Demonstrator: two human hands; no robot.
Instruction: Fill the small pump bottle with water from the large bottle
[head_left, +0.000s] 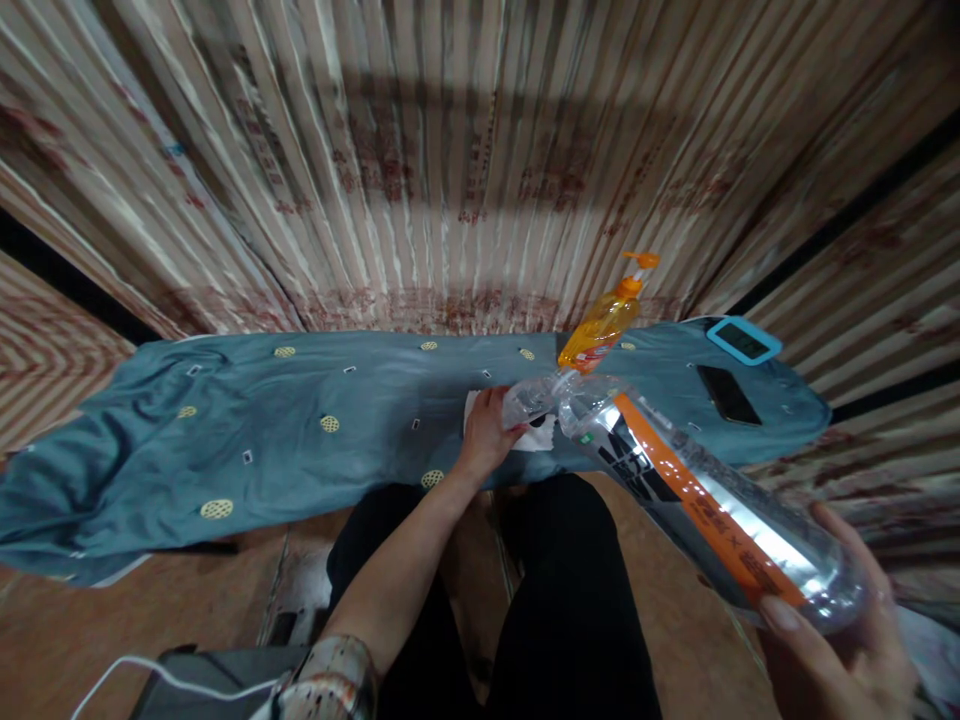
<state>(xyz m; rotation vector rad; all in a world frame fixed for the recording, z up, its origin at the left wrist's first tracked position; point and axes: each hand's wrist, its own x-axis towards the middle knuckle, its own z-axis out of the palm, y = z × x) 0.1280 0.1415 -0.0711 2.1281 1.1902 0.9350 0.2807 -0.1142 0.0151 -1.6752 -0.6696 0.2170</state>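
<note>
In the head view my right hand (840, 620) grips the base of a large clear plastic bottle (697, 500) with an orange and silver label. The bottle is tilted, its neck pointing left and away from me. My left hand (487, 435) is closed around a small clear plastic container (531, 398) whose open end meets the large bottle's neck; whether liquid runs between them I cannot tell. Under the container lies a white tissue (540, 437), partly covered by my hand. Just behind the neck stands an orange pump bottle (600, 330) of yellow liquid.
A teal patterned cloth (285, 410) covers the narrow table. A black phone (727, 395) and a blue-framed digital timer (744, 341) lie at its right end. Striped curtains (450, 150) hang close behind. A grey box (210, 685) with a white cable sits at lower left.
</note>
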